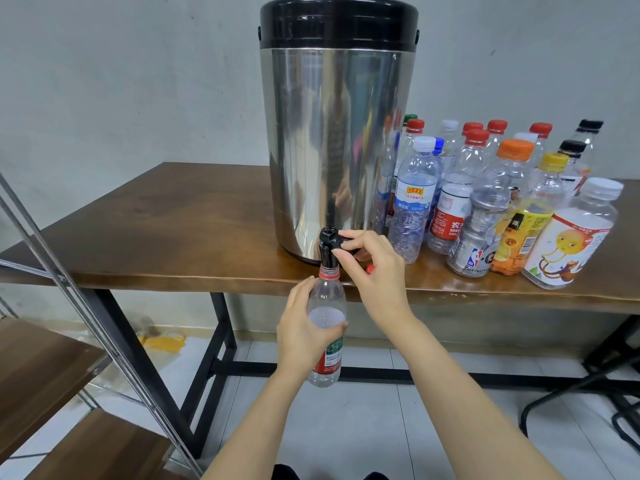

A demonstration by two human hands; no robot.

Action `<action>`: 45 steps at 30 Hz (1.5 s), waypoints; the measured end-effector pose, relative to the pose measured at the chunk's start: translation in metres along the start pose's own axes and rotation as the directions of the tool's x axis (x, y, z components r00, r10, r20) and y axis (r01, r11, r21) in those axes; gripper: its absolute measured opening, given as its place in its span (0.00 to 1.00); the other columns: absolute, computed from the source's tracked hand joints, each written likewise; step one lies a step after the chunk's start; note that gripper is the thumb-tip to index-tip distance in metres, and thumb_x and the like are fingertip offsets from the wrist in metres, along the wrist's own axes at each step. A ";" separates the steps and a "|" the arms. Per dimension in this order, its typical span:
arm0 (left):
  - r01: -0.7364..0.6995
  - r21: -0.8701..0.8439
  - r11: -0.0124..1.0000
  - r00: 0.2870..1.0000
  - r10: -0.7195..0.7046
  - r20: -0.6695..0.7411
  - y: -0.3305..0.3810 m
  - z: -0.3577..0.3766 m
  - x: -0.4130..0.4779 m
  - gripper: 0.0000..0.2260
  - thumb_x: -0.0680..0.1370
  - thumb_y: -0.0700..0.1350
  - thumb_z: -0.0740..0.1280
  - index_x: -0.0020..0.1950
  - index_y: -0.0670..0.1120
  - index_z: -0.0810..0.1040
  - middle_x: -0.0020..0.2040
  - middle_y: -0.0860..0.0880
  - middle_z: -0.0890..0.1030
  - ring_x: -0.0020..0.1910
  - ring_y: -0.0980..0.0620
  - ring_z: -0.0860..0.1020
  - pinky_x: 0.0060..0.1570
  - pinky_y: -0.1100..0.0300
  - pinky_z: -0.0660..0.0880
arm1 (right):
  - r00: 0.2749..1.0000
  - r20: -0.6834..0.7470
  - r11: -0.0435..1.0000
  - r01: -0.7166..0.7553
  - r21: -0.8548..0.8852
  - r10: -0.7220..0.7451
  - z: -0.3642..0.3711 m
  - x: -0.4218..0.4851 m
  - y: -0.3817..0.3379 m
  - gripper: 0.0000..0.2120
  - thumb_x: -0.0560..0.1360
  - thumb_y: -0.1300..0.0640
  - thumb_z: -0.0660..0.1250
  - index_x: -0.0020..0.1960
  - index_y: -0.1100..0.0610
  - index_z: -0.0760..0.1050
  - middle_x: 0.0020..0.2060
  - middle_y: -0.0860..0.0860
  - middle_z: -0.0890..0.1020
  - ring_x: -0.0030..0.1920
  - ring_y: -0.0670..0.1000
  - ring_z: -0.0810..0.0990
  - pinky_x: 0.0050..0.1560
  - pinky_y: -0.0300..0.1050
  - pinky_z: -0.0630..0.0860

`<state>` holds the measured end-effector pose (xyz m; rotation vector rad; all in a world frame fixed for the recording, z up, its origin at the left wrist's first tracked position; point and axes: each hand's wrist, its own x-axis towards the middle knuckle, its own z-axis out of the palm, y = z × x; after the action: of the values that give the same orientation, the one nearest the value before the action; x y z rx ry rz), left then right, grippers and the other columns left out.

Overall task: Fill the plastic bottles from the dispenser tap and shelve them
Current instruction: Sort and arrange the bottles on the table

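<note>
My left hand (pixel 304 327) wrapped round the bottle (pixel 327 296), its mouth right under the tap (pixel 327 239). My right hand (pixel 374 268) pinched the tap's handle. I had to hold the bottle straight and stop before it spilled over.

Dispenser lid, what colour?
Black. The dispenser lid shows best in the head view.

I hold the bottle (pixel 327 303), clear with a red neck ring and red-green label, upright in my left hand (pixel 304 327), its open mouth just under the black tap (pixel 327 244) of the steel dispenser (pixel 337 150). Beside it, capped bottles (pixel 485 202) crowd the bench (pixel 173 220).
</note>
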<state>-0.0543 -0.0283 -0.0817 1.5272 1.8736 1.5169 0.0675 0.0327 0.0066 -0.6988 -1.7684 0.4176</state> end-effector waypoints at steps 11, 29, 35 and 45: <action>0.010 0.010 1.000 1.000 -0.010 0.008 0.001 0.001 0.000 0.38 0.64 0.49 0.82 0.69 0.61 0.67 0.66 0.65 0.69 0.61 0.66 0.68 0.60 0.64 0.69 | 1.000 -0.012 1.000 -0.012 0.014 0.012 0.001 0.000 -0.001 0.11 0.75 0.45 0.66 0.47 0.53 0.78 0.53 0.37 0.79 0.53 0.46 0.79 0.50 0.49 0.78; 0.011 -0.025 1.000 1.000 -0.011 -0.012 0.003 0.000 0.000 0.38 0.64 0.48 0.81 0.70 0.58 0.69 0.69 0.62 0.71 0.64 0.63 0.70 0.64 0.56 0.73 | 1.000 -0.017 0.999 -0.020 0.040 0.021 0.001 -0.001 -0.003 0.11 0.75 0.46 0.67 0.46 0.54 0.77 0.54 0.38 0.80 0.42 0.48 0.79 0.43 0.52 0.77; -0.001 -0.036 0.999 1.000 0.000 -0.028 0.003 0.000 -0.001 0.37 0.63 0.47 0.81 0.70 0.55 0.71 0.69 0.60 0.72 0.65 0.61 0.71 0.64 0.53 0.74 | 0.999 -0.019 0.998 -0.029 0.053 0.030 0.001 -0.001 -0.004 0.08 0.75 0.50 0.69 0.44 0.54 0.77 0.54 0.39 0.81 0.37 0.49 0.76 0.42 0.50 0.76; 0.019 -0.011 1.000 1.000 -0.019 -0.021 0.004 0.001 0.000 0.39 0.64 0.49 0.81 0.72 0.54 0.69 0.70 0.59 0.71 0.67 0.58 0.71 0.65 0.50 0.74 | 0.999 -0.016 0.998 -0.037 0.052 0.037 0.000 -0.002 -0.006 0.09 0.75 0.48 0.68 0.45 0.55 0.77 0.54 0.41 0.81 0.36 0.51 0.76 0.41 0.48 0.76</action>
<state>-0.0516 -0.0287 -0.0784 1.4900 1.8832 1.5382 0.0663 0.0269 0.0089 -0.6974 -1.7250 0.4796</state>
